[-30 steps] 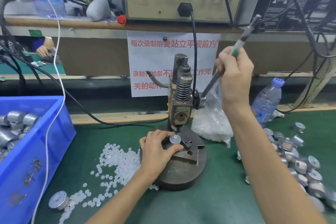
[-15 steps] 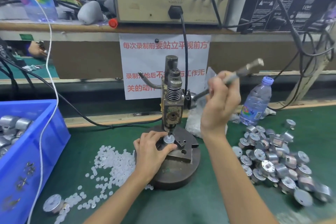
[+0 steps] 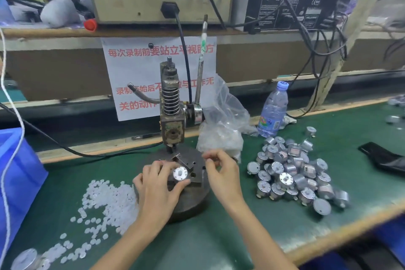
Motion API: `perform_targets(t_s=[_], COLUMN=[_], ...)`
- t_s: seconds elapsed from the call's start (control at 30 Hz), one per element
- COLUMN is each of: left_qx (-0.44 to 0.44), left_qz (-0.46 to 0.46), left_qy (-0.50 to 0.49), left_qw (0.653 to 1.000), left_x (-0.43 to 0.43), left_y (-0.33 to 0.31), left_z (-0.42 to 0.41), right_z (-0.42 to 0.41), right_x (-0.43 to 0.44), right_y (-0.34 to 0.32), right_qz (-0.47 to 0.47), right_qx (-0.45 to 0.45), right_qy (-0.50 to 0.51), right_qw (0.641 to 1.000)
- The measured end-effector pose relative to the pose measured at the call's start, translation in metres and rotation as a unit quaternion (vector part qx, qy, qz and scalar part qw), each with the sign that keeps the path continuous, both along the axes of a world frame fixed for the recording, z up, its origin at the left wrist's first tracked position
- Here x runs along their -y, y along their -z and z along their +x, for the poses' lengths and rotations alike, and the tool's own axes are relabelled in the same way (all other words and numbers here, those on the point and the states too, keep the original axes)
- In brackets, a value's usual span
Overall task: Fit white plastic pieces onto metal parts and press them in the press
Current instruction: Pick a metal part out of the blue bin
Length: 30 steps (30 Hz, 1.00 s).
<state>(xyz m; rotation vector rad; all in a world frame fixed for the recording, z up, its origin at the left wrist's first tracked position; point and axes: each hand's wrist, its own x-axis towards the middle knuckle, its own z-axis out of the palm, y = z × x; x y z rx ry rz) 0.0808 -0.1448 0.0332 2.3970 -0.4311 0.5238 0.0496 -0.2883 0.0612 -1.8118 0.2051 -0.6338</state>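
head view: the press stands with its lever upright. right of it is a heap of metal parts, and left of it are scattered white plastic pieces. at its base my left hand grips one metal part. my right hand is just right of that, fingers curled and blurred, so i cannot tell its grip.

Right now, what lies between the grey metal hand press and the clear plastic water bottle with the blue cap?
A crumpled clear plastic bag holding white plastic pieces; the head view shows it.
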Motion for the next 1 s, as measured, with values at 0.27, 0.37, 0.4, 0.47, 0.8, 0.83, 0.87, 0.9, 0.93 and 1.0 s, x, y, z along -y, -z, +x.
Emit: perform_targets(t_s=[0.27,0.37,0.4,0.47,0.8,0.83,0.87,0.9,0.93,1.0], left_qx=[-0.029,-0.094,-0.107,-0.122,-0.138,-0.131,-0.126,-0.124,-0.123,-0.122], left_qz=[-0.004,0.018,0.03,0.042,0.041,0.043,0.044,0.045,0.045,0.042], left_qy=[0.232,0.262,0.264,0.269,0.284,0.287,0.291,0.293,0.296,0.299], left_qw=[0.972,0.96,0.958,0.955,0.948,0.948,0.947,0.947,0.946,0.946], left_x=[0.082,0.126,0.139,0.162,0.204,0.203,0.202,0.2,0.199,0.193], left_y=[-0.019,-0.021,-0.02,-0.016,-0.002,-0.002,-0.001,-0.002,-0.003,-0.008], left_z=[-0.019,-0.013,-0.01,-0.006,0.012,0.013,0.014,0.014,0.014,0.013], right_z=[-0.033,-0.044,-0.047,-0.051,-0.051,-0.05,-0.05,-0.05,-0.05,-0.049], right_x=[0.054,0.081,0.09,0.105,0.126,0.126,0.126,0.126,0.126,0.124], right_y=[0.018,0.017,0.017,0.018,0.026,0.026,0.026,0.026,0.026,0.025], right_qz=[-0.015,-0.036,-0.044,-0.065,-0.127,-0.131,-0.132,-0.129,-0.125,-0.121], right_qx=[-0.053,-0.075,-0.088,-0.113,-0.144,-0.141,-0.139,-0.137,-0.135,-0.128], right_qy=[0.095,0.125,0.132,0.145,0.161,0.162,0.163,0.162,0.163,0.163], right_qw=[0.994,0.989,0.986,0.981,0.968,0.968,0.968,0.969,0.969,0.971])
